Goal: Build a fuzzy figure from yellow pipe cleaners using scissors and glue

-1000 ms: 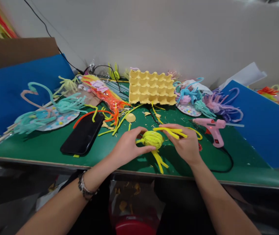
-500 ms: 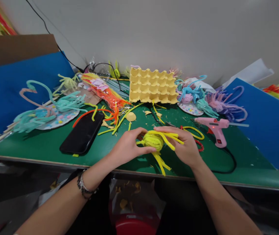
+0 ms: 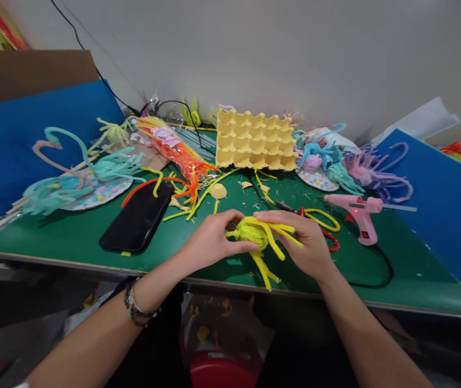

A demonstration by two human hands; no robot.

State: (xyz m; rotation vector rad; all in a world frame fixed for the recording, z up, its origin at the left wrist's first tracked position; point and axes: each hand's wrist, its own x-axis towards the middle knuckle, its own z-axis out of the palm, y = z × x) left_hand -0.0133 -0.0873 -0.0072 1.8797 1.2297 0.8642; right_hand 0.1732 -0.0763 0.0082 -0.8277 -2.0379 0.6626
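Observation:
A bundle of yellow pipe cleaners [image 3: 255, 235], wound into a rounded body with loose strands sticking out, is held just above the front of the table. My left hand [image 3: 216, 240] grips its left side, thumb in front and fingers behind. From the right, my right hand [image 3: 304, 240] has its fingers against the upper strands, which run across towards the palm; its thumb is mostly hidden. Several strands hang down between the hands. Red-and-yellow-handled pliers [image 3: 322, 221] lie partly behind my right hand.
A pink glue gun [image 3: 360, 213] with a black cord stands right. A phone [image 3: 137, 220] lies left. Behind are a yellow egg tray [image 3: 255, 141] and bagged orange pipe cleaners [image 3: 180, 148]. Blue boards [image 3: 436, 199] flank the green table [image 3: 198, 267]; pastel pipe-cleaner swans [image 3: 111, 164] sit left.
The yellow bundle has turned slightly, and its front strands now hang a little more downward and to the left. Both hands keep nearly the same place. The view has shifted slightly.

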